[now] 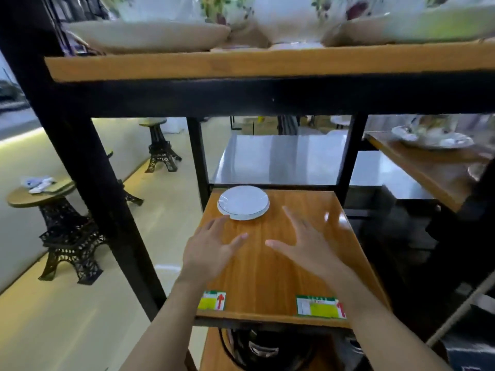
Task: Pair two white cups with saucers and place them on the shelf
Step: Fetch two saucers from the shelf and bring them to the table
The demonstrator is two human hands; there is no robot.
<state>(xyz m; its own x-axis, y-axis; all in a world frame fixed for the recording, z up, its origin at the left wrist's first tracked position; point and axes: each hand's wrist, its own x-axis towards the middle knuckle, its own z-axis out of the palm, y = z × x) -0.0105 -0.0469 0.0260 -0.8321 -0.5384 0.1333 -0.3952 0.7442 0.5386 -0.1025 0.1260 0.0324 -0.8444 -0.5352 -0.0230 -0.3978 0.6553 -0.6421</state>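
Note:
A white saucer (243, 202) with a thin dark rim line lies at the back left of the wooden shelf board (281, 269). It looks like a small stack, but I cannot tell how many. My left hand (211, 250) hovers flat over the board just in front of the saucer, fingers spread, fingertips near its front rim. My right hand (308, 245) is spread over the board to the right of it. Both hands hold nothing. No white cup is in sight.
The upper shelf (267, 62) carries floral plates and a teapot close overhead. Black frame posts (198, 159) flank the board. Two green-yellow stickers (320, 306) sit at its front edge. Another shelf with floral dishes (431, 140) stands to the right; tower-shaped stools (67, 234) stand left.

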